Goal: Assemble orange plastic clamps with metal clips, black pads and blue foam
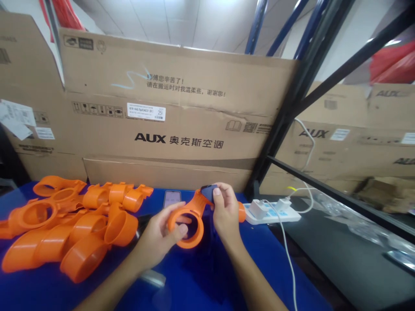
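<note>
My left hand (160,233) grips the ring end of an orange plastic part (189,220), thumb laid across the ring's opening. My right hand (225,211) closes on the part's other end and pinches a small dark blue piece (208,192) against its top. An orange stub of the part pokes out to the right of my right hand. Both hands hold the part a little above the blue table cover (194,280).
A heap of several like orange parts (74,220) lies at the left. A phone (171,198) lies flat behind my hands. A white power strip (275,211) with chargers and a white cable sits at the right. Cardboard boxes (175,108) wall the back; a black shelf frame (292,112) stands to the right.
</note>
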`<state>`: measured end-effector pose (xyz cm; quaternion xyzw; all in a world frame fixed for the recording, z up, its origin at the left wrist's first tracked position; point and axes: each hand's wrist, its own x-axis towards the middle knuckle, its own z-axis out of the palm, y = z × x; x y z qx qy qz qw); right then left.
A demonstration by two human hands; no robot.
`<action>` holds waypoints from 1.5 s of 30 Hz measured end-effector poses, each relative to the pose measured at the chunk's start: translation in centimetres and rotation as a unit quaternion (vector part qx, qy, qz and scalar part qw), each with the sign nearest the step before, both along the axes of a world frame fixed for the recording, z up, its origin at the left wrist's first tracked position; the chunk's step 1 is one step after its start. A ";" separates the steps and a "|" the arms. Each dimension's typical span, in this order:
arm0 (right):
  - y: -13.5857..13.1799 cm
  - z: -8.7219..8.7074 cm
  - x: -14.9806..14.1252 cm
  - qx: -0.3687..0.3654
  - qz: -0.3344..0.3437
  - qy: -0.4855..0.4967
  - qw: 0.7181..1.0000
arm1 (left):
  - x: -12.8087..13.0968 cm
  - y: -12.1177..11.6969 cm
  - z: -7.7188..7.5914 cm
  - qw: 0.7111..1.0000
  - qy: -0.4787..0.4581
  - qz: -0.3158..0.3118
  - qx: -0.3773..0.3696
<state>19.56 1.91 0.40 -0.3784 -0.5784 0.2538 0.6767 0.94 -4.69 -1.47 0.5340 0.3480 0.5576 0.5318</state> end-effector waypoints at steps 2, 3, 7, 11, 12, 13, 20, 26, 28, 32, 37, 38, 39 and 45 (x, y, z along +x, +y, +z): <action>0.1 0.3 0.3 -0.010 0.004 -0.020 1.000 | -0.3 -0.3 0.9 0.998 0.019 0.064 0.013; 0.0 0.4 0.3 -0.015 0.009 -0.036 0.999 | -0.7 -0.4 1.6 0.995 0.030 0.094 0.017; -0.3 0.8 0.7 -0.001 0.006 -0.049 0.999 | -4.3 0.4 4.9 0.953 0.209 0.214 0.056; -0.4 0.9 1.0 0.018 0.006 -0.030 0.999 | -7.7 3.2 6.9 0.795 0.542 0.250 0.107; -0.4 0.9 1.1 0.018 0.007 -0.032 0.999 | -8.0 4.1 6.9 0.759 0.595 0.246 0.103; -0.3 0.8 1.1 0.018 0.009 -0.038 0.999 | -8.1 5.0 6.6 0.748 0.611 0.239 0.100; -0.1 0.3 0.9 0.037 0.022 -0.088 0.995 | -7.3 9.6 3.2 0.709 0.672 0.199 0.083; -0.2 0.2 1.1 0.038 0.027 -0.108 0.993 | -7.3 10.4 1.5 0.686 0.704 0.171 0.070; -0.3 0.3 1.1 0.040 0.024 -0.115 0.992 | -7.2 10.5 1.3 0.675 0.716 0.167 0.064; -0.4 0.5 1.2 0.043 0.012 -0.118 0.992 | -7.7 10.6 2.7 0.652 0.736 0.174 0.064; -0.5 0.8 1.4 0.053 0.000 -0.110 0.993 | -10.6 11.1 4.9 0.611 0.763 0.207 0.045; -0.5 0.8 1.5 0.055 0.000 -0.109 0.993 | -11.2 11.1 4.9 0.604 0.769 0.208 0.034; -0.5 0.8 1.5 0.054 0.000 -0.108 0.993 | -11.6 11.0 4.7 0.599 0.773 0.207 0.024; -0.4 0.6 1.3 0.039 0.008 -0.119 0.992 | -11.7 10.4 3.9 0.594 0.774 0.218 0.007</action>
